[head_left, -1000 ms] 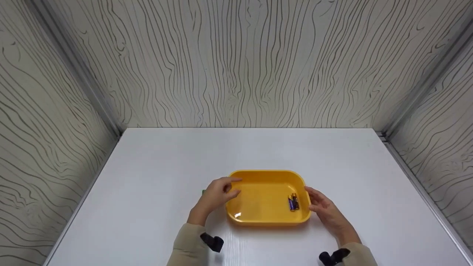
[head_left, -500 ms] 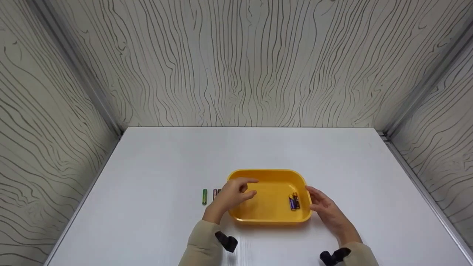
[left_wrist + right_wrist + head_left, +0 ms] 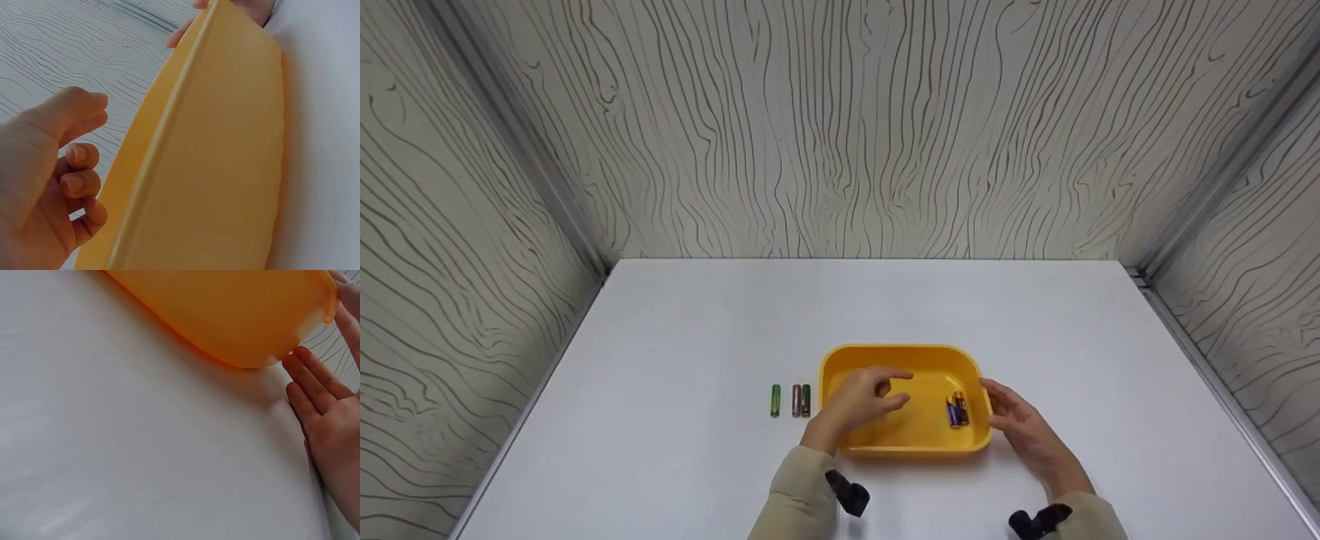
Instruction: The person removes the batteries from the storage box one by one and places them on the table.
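Observation:
My left hand [image 3: 859, 401] is over the left half of a yellow plastic tray [image 3: 904, 451]. Its thumb and index finger are held apart with nothing between them, and in the left wrist view the other fingers [image 3: 81, 183] curl loosely beside the tray's rim. At the tray's right end, my right hand [image 3: 1024, 427] touches the outer wall and rim. Three of its fingers [image 3: 315, 379] extend straight under the rim in the right wrist view. Inside the tray near that end lie two batteries, a blue-and-gold one [image 3: 953, 413] and a darker one [image 3: 962, 409].
Left of the tray on the white table [image 3: 690, 337] lie a green battery [image 3: 775, 400], a pinkish-red battery [image 3: 796, 400] and a dark green battery [image 3: 806, 400], roughly parallel. Wood-grain patterned panels [image 3: 840, 135] enclose the table at the back and sides.
My left hand has moved rightward from the tray's left rim to over its inside, uncovering the batteries on the table. The right hand and the tray have stayed nearly in place.

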The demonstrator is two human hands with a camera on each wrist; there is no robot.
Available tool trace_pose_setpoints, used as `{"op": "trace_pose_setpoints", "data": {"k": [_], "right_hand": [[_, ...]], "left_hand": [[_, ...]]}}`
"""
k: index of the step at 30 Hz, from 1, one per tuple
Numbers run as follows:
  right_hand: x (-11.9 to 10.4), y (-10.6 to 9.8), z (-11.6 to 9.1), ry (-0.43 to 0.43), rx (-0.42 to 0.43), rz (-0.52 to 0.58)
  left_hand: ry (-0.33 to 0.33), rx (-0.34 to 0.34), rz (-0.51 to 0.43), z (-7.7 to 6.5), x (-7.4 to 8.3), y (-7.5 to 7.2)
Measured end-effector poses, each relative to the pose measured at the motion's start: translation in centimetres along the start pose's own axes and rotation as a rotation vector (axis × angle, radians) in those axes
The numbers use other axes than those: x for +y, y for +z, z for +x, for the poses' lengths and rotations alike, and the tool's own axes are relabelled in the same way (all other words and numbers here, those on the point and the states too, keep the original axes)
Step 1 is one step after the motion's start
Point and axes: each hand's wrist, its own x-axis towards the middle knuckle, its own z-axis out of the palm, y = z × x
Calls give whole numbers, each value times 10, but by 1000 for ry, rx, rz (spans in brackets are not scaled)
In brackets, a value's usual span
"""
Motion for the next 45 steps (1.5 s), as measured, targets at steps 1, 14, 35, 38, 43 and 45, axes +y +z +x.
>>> {"op": "trace_pose_setpoints", "data": {"k": [1, 14, 35, 38, 43, 45], "right_hand": [[0, 0, 0, 2, 1, 2], [1, 1, 0, 11, 15, -38], [0, 0, -1, -8, 0, -29], [0, 0, -1, -5, 7, -26], [2, 0, 0, -4, -8, -33], [2, 0, 0, -12, -11, -35]], "left_hand": [[1, -3, 1, 1, 1, 1], [-48, -83, 6, 20, 5, 29], [-278, -42, 40, 35, 19, 67], [-289, -32, 51, 37, 20, 69], [-262, -16, 142, 38, 21, 71], [-247, -10, 183, 38, 22, 72]]}}
